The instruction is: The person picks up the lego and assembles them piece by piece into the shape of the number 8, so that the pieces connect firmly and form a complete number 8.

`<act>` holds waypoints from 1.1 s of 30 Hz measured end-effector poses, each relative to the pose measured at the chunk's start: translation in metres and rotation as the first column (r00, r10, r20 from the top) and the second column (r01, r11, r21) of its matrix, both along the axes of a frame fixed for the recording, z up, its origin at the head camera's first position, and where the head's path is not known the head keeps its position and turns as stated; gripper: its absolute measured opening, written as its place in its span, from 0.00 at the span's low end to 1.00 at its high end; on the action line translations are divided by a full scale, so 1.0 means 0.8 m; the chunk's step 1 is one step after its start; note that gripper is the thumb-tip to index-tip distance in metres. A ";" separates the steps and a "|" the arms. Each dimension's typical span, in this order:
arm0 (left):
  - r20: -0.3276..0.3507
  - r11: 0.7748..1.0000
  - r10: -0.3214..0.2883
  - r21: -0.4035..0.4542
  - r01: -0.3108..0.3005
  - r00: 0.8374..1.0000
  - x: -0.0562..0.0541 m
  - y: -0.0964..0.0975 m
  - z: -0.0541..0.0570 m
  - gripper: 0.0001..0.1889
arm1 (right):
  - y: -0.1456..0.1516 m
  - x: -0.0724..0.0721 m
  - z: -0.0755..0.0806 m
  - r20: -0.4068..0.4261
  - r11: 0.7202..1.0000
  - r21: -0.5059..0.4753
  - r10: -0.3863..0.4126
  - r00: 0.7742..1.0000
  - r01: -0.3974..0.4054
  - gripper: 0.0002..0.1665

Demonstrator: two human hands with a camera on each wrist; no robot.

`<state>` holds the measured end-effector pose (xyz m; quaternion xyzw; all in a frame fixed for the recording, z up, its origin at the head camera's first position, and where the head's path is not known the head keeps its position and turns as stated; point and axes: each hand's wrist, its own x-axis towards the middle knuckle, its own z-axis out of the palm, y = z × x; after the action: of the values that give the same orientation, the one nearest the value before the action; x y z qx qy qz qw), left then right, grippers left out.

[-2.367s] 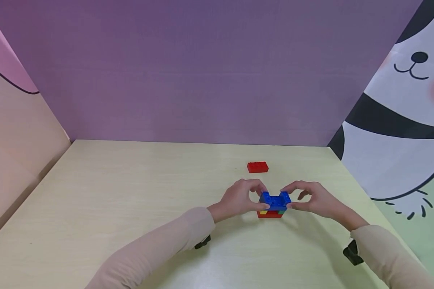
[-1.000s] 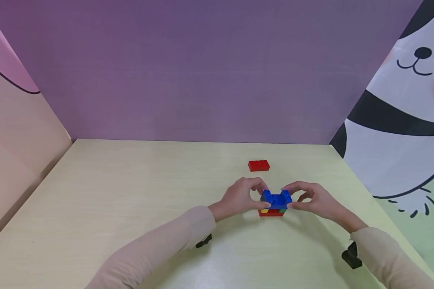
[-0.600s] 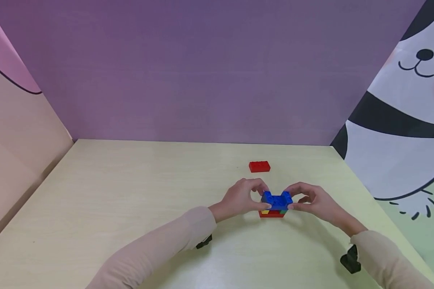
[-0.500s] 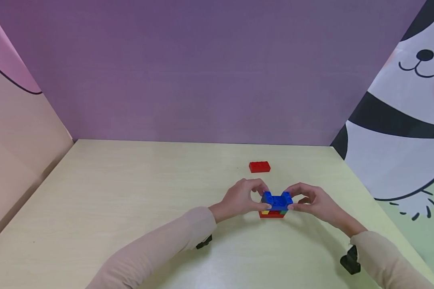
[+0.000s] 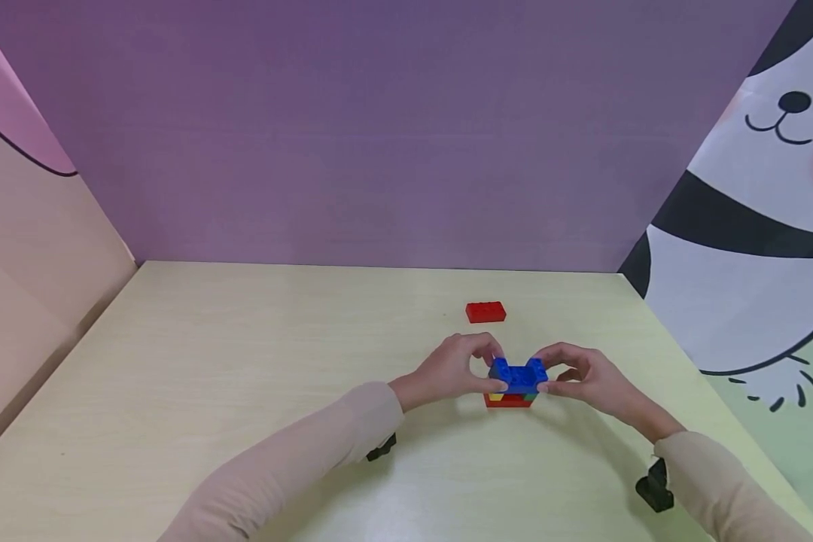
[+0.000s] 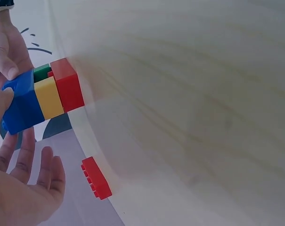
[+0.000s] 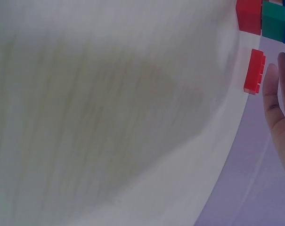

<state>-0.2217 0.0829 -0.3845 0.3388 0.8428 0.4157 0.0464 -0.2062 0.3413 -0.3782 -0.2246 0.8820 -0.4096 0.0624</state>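
Note:
A small stack of toy building bricks stands on the table to the right of its middle. Its base is a red brick point(image 5: 508, 403), with a yellow brick point(image 6: 49, 99) and a green brick point(image 7: 273, 22) side by side above. On top lies blue brickwork point(image 5: 519, 379) with a raised block at either end. My left hand point(image 5: 452, 367) pinches the left end of the blue part, thumb in front and finger behind. At the right end, my right hand point(image 5: 586, 374) pinches it the same way. The right wrist view cuts off most of the right hand.
A loose red brick point(image 5: 485, 312) lies behind the stack, toward the back of the light wooden table point(image 5: 278, 339). A purple panel point(image 5: 379, 135) rises along the back edge. Printed panels stand left and right, the right one point(image 5: 752, 301) showing a panda.

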 end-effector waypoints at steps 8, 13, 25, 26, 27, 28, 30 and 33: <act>0.082 0.999 -0.043 0.002 0.043 0.996 -0.005 -0.001 -0.005 0.22 | 0.002 0.000 0.001 -0.002 1.000 0.015 -0.008 1.000 0.008 0.23; 0.089 0.997 -0.071 -0.030 0.074 0.993 -0.011 -0.007 -0.014 0.22 | 0.002 0.000 -0.001 -0.003 1.000 0.022 -0.008 1.000 0.008 0.22; 0.071 0.996 0.001 -0.094 0.006 0.997 -0.030 -0.017 -0.024 0.22 | 0.001 -0.001 -0.002 -0.013 0.999 0.046 -0.008 1.000 0.008 0.23; 0.069 0.995 0.012 -0.097 -0.005 0.998 -0.032 -0.018 -0.025 0.22 | 0.001 -0.001 -0.002 -0.013 0.999 0.050 -0.008 1.000 0.009 0.23; 0.065 0.995 0.022 -0.097 -0.016 0.998 -0.035 -0.018 -0.026 0.22 | 0.001 -0.001 -0.002 -0.014 0.999 0.053 -0.009 1.000 0.010 0.23; 0.056 0.995 0.030 -0.098 -0.025 0.998 -0.038 -0.018 -0.027 0.22 | 0.001 -0.002 -0.002 -0.014 0.998 0.055 -0.009 1.000 0.010 0.23; 0.039 0.994 0.047 -0.098 -0.043 0.998 -0.043 -0.018 -0.028 0.22 | 0.001 -0.002 -0.003 -0.016 0.998 0.056 -0.008 1.000 0.009 0.23; 0.027 0.991 0.085 -0.104 -0.081 0.996 -0.051 -0.016 -0.028 0.22 | 0.002 -0.002 -0.002 -0.017 0.999 0.049 -0.002 1.000 0.003 0.23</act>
<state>-0.2624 0.0703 -0.4068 0.2942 0.8757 0.3783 0.0595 -0.2074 0.3427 -0.3800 -0.2251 0.8925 -0.3862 0.0599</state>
